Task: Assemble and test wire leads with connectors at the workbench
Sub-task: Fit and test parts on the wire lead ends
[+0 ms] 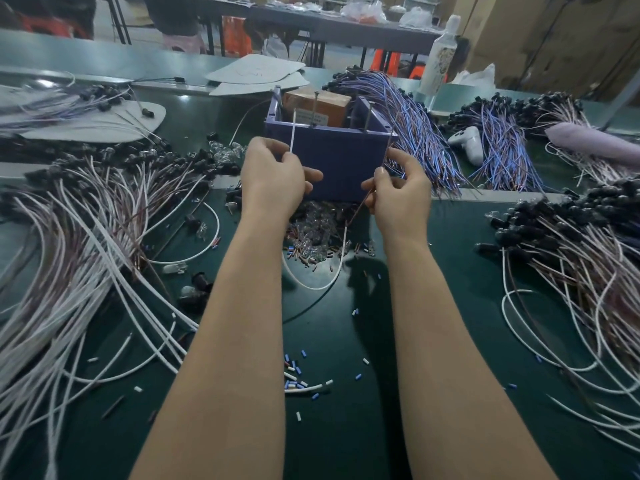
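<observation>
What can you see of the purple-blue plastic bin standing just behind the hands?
The purple-blue plastic bin is an open-topped rectangular box, upright on the dark green bench mat. Inside are a brown cardboard box with a white label and thin metal rods sticking up. Small clear pieces are heaped at its front base; a blue-and-brown wire bundle lies by its right side. The left hand, pinching a white wire, and right hand, pinching a brown wire, hover in front.

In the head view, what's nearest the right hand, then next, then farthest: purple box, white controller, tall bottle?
1. The purple box, just behind the right hand.
2. The white controller, off to its right.
3. The tall bottle, far back right.
</observation>
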Action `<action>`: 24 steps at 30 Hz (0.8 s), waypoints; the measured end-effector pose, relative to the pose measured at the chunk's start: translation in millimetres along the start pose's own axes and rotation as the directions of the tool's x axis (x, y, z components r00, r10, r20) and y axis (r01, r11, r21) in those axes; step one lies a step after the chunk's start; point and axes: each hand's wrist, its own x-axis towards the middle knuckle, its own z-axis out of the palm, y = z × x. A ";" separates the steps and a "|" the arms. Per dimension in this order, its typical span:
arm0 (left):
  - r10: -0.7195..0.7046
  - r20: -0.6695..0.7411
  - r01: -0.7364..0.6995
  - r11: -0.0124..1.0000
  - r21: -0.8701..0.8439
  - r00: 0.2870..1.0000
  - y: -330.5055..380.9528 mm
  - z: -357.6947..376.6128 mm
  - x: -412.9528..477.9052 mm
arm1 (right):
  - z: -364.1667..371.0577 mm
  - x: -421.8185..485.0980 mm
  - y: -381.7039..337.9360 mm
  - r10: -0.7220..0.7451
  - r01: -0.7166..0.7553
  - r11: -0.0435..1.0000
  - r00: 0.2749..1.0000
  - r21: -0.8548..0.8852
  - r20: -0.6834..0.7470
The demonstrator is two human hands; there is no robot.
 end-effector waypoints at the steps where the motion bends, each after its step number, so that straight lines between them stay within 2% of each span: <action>1: 0.001 0.009 -0.001 1.000 0.005 1.000 0.1 0.2 -0.1 | -0.4 0.3 0.1 0.003 -0.003 1.000 1.000 0.002 0.004; 9: 0.012 0.043 -0.013 0.999 0.031 0.999 -0.6 3.5 0.7 | 1.6 3.4 -0.1 -0.025 0.031 0.997 0.997 -0.078 0.071; 24: 0.022 0.091 -0.028 0.998 0.059 0.996 -5.4 5.8 2.1 | -0.3 2.6 -5.2 0.015 -0.014 1.000 0.998 -0.005 0.056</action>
